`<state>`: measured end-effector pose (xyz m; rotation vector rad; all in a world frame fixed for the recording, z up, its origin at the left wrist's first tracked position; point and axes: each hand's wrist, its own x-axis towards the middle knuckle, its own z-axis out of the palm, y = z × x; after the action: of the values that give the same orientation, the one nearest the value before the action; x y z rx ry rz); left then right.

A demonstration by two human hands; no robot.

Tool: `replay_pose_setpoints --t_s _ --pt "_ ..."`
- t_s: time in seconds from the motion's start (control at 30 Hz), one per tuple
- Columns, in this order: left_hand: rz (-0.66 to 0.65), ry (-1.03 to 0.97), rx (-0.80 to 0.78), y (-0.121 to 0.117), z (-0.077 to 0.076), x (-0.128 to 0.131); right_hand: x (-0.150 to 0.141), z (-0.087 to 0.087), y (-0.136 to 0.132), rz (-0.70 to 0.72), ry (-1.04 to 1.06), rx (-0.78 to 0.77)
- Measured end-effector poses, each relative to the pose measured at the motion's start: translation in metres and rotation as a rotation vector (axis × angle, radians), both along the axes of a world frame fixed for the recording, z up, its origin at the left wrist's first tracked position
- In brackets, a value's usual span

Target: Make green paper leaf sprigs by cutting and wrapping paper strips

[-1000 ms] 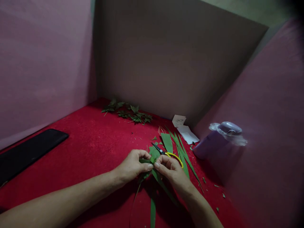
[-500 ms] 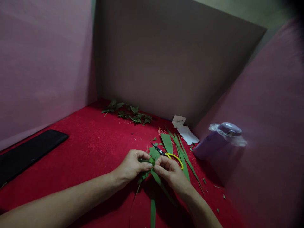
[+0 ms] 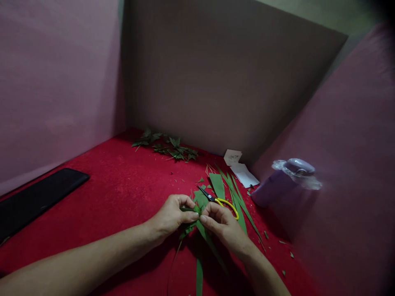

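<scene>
Both my hands meet over the red cloth, pinching green leaf strips point(image 3: 206, 235) between thumbs and fingers. My left hand point(image 3: 173, 216) is closed on the folded part of the leaf, with cut leaf edges hanging below it. My right hand point(image 3: 221, 224) pinches the same leaf close to my left thumb; its fingertips partly hide the fold. Long strip ends trail down from the hands. Just beyond my right hand lie yellow-handled scissors point(image 3: 226, 204) with dark blades, resting across pieces of green leaf point(image 3: 201, 198).
Long leaf blades point(image 3: 243, 205) and a wide leaf piece point(image 3: 217, 185) lie to the right. Leafy sprigs point(image 3: 177, 150) sit at the back. White papers point(image 3: 244, 175), a purple plastic-topped container point(image 3: 279, 185) and leaf scraps are at right. A black flat object point(image 3: 43, 199) lies left.
The leaf fold between my fingertips has turned slightly, and the trailing strip has shifted a little. Both hands stay almost in place.
</scene>
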<state>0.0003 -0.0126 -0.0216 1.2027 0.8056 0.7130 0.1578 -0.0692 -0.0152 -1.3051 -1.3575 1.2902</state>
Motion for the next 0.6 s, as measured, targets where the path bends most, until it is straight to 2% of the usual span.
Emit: replay_pose_setpoints --t_s 0.37,0.6 --pt "-0.09 0.022 -0.022 0.0 0.0082 -0.0028 0.0042 -0.0021 0.0017 -0.009 -0.002 0.013" --pt "-0.084 0.006 0.022 -0.0001 0.0089 -0.0028 0.0018 0.0005 0.0014 -0.006 0.006 0.002"
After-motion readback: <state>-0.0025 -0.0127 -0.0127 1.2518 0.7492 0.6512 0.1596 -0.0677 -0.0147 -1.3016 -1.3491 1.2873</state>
